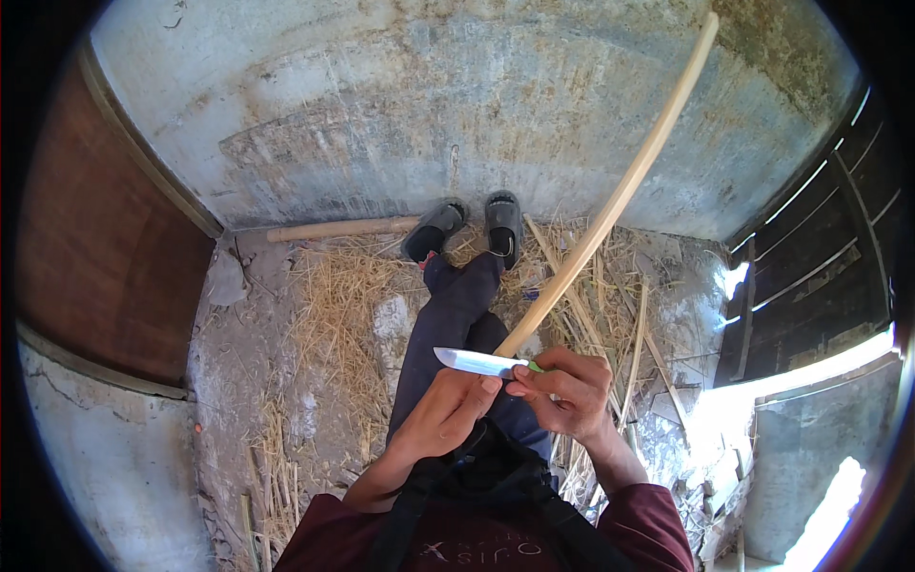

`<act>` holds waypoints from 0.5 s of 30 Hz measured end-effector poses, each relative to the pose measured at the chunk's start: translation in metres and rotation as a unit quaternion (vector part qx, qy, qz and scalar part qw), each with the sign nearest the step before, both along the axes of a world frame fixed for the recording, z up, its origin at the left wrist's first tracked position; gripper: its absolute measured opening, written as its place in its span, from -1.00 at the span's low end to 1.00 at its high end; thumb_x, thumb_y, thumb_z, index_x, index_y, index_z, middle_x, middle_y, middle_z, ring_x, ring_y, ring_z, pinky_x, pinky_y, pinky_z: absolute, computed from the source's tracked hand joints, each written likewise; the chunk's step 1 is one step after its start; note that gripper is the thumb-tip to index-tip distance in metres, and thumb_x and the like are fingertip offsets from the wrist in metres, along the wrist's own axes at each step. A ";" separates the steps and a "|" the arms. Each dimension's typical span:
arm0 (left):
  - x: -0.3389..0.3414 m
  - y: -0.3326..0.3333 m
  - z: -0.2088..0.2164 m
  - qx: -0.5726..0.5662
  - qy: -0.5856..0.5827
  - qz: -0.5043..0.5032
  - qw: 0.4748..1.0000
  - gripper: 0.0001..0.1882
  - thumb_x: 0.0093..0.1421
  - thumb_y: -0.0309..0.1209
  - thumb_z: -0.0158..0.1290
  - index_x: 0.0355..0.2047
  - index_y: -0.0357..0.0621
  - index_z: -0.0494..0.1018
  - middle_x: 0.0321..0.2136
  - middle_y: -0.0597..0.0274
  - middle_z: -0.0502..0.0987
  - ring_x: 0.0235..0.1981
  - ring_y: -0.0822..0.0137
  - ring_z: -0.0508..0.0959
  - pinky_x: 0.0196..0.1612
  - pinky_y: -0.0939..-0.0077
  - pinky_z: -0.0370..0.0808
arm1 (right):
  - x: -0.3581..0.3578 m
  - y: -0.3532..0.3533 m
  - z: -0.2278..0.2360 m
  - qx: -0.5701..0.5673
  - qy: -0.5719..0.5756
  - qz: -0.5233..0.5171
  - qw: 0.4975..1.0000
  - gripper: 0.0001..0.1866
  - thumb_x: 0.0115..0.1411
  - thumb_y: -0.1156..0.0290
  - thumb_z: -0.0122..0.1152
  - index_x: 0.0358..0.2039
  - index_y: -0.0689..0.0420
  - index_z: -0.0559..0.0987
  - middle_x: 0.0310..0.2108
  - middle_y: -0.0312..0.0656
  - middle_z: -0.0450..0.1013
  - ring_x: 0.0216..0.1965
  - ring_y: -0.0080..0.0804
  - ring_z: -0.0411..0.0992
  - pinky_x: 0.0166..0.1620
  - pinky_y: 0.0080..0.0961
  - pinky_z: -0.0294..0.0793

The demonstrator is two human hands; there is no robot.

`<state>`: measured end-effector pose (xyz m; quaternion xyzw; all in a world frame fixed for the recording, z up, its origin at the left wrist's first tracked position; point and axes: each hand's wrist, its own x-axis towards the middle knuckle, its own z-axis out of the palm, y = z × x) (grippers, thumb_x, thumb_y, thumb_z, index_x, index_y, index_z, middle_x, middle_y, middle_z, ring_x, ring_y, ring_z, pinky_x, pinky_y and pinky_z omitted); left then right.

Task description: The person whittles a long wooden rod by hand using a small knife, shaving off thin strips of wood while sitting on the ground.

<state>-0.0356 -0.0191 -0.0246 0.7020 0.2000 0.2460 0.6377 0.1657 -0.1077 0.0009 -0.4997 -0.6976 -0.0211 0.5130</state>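
Note:
My right hand (569, 391) grips a knife (477, 362) by its green handle, the steel blade pointing left. My left hand (446, 412) sits just under the blade, its fingers closed around the near end of a long pale wooden stick (624, 186). The stick curves up and to the right, reaching the concrete wall. The blade lies across the stick's lower end. My legs in dark trousers (457, 310) stretch forward, with dark slippers (472, 227) against the wall's foot.
Dry straw (329, 305) and thin wood strips (637, 348) litter the dirt floor. A second pale pole (338, 229) lies along the base of the concrete wall (457, 105). A brown door (105, 248) stands at left, a dark slatted gate (820, 257) at right.

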 end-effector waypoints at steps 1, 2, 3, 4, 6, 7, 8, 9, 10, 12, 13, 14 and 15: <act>0.000 0.000 0.004 0.016 0.002 0.000 1.000 -0.57 0.60 -0.20 -0.09 -0.24 -0.36 0.52 -0.60 0.14 0.42 -0.55 0.30 0.37 -0.42 0.24 0.29 | 0.002 0.000 -0.001 -0.006 0.007 0.011 1.000 -0.75 0.02 0.41 0.69 -0.33 0.08 0.73 -0.52 -0.21 0.56 -0.63 -0.46 0.52 -0.61 -0.53 0.37; 0.001 0.000 0.007 0.032 0.004 0.001 0.999 -0.57 0.60 -0.20 -0.10 -0.18 -0.37 0.54 -0.56 0.11 0.46 -0.53 0.28 0.41 -0.39 0.23 0.33 | 0.003 0.000 -0.002 -0.013 0.015 0.021 1.000 -0.76 0.02 0.41 0.68 -0.33 0.09 0.73 -0.53 -0.20 0.56 -0.63 -0.46 0.52 -0.61 -0.53 0.37; 0.002 -0.001 0.009 0.043 0.001 0.006 0.999 -0.57 0.60 -0.20 -0.10 -0.15 -0.37 0.56 -0.53 0.09 0.49 -0.50 0.27 0.44 -0.37 0.23 0.34 | 0.003 0.000 -0.002 -0.015 0.028 0.027 0.999 -0.77 0.03 0.41 0.67 -0.33 0.09 0.74 -0.53 -0.22 0.55 -0.64 -0.44 0.50 -0.62 -0.51 0.36; 0.002 -0.002 0.011 0.055 -0.003 0.015 0.998 -0.56 0.60 -0.20 -0.10 -0.12 -0.37 0.58 -0.50 0.07 0.52 -0.48 0.25 0.46 -0.35 0.23 0.36 | 0.003 0.001 -0.001 -0.016 0.041 0.036 0.998 -0.78 0.04 0.41 0.66 -0.33 0.09 0.75 -0.53 -0.24 0.54 -0.65 -0.43 0.48 -0.62 -0.49 0.35; 0.002 -0.003 0.011 0.066 -0.008 0.024 0.998 -0.56 0.60 -0.20 -0.10 -0.08 -0.36 0.61 -0.48 0.05 0.55 -0.47 0.23 0.49 -0.33 0.24 0.39 | 0.001 0.001 0.002 -0.011 0.038 0.033 0.999 -0.78 0.03 0.40 0.67 -0.32 0.07 0.76 -0.53 -0.25 0.54 -0.66 -0.43 0.48 -0.63 -0.49 0.34; 0.001 -0.004 0.008 0.064 -0.011 0.025 0.998 -0.56 0.59 -0.19 -0.10 -0.08 -0.36 0.61 -0.48 0.05 0.56 -0.48 0.21 0.50 -0.34 0.25 0.39 | -0.001 0.000 0.003 -0.006 0.023 0.021 1.000 -0.77 0.02 0.39 0.68 -0.32 0.06 0.77 -0.54 -0.25 0.55 -0.65 -0.45 0.49 -0.62 -0.52 0.33; 0.001 -0.005 0.007 0.062 -0.013 0.026 0.998 -0.56 0.59 -0.19 -0.10 -0.07 -0.35 0.62 -0.49 0.04 0.57 -0.49 0.20 0.50 -0.34 0.26 0.40 | -0.003 0.000 0.004 0.000 0.007 0.009 1.000 -0.76 0.01 0.37 0.69 -0.31 0.04 0.77 -0.54 -0.25 0.55 -0.65 -0.47 0.50 -0.62 -0.54 0.33; 0.001 -0.004 0.007 0.064 -0.006 0.031 0.997 -0.56 0.59 -0.19 -0.09 -0.08 -0.35 0.61 -0.52 0.04 0.54 -0.52 0.20 0.48 -0.37 0.26 0.38 | -0.003 0.000 0.005 0.006 -0.004 -0.001 1.000 -0.75 0.01 0.36 0.69 -0.31 0.04 0.78 -0.55 -0.27 0.54 -0.65 -0.48 0.49 -0.62 -0.54 0.33; 0.003 -0.003 0.009 0.066 0.002 0.037 0.997 -0.56 0.59 -0.19 -0.09 -0.08 -0.35 0.61 -0.55 0.05 0.52 -0.55 0.19 0.45 -0.40 0.26 0.36 | -0.003 0.002 0.005 0.014 -0.015 -0.010 1.000 -0.75 0.00 0.35 0.69 -0.30 0.03 0.78 -0.55 -0.28 0.53 -0.66 -0.48 0.47 -0.62 -0.53 0.32; 0.002 -0.003 0.006 0.075 0.016 0.043 0.996 -0.56 0.59 -0.19 -0.09 -0.11 -0.35 0.60 -0.61 0.05 0.46 -0.61 0.18 0.40 -0.45 0.25 0.31 | -0.004 0.004 0.005 0.028 -0.039 -0.025 0.999 -0.74 -0.01 0.33 0.70 -0.30 0.03 0.78 -0.56 -0.31 0.51 -0.66 -0.48 0.45 -0.62 -0.52 0.31; 0.002 -0.001 0.001 0.083 0.023 0.042 0.995 -0.56 0.59 -0.18 -0.10 -0.13 -0.36 0.59 -0.63 0.04 0.43 -0.63 0.18 0.37 -0.48 0.24 0.29 | -0.004 0.005 0.005 0.037 -0.052 -0.031 0.998 -0.74 -0.01 0.32 0.70 -0.30 0.03 0.78 -0.56 -0.31 0.49 -0.67 -0.47 0.44 -0.62 -0.52 0.31; 0.001 0.000 -0.001 0.091 0.029 0.042 0.995 -0.55 0.59 -0.18 -0.10 -0.16 -0.36 0.59 -0.65 0.04 0.40 -0.66 0.18 0.34 -0.50 0.24 0.26 | -0.004 0.006 0.005 0.045 -0.065 -0.036 0.996 -0.73 -0.01 0.31 0.70 -0.30 0.03 0.78 -0.57 -0.32 0.48 -0.67 -0.47 0.43 -0.62 -0.51 0.30; 0.000 -0.001 -0.001 0.088 0.023 0.049 0.995 -0.55 0.60 -0.18 -0.11 -0.18 -0.36 0.58 -0.66 0.04 0.38 -0.66 0.19 0.32 -0.51 0.23 0.24 | -0.004 0.007 0.006 0.048 -0.070 -0.037 0.996 -0.73 -0.01 0.30 0.70 -0.31 0.02 0.78 -0.56 -0.33 0.48 -0.66 -0.47 0.44 -0.62 -0.51 0.30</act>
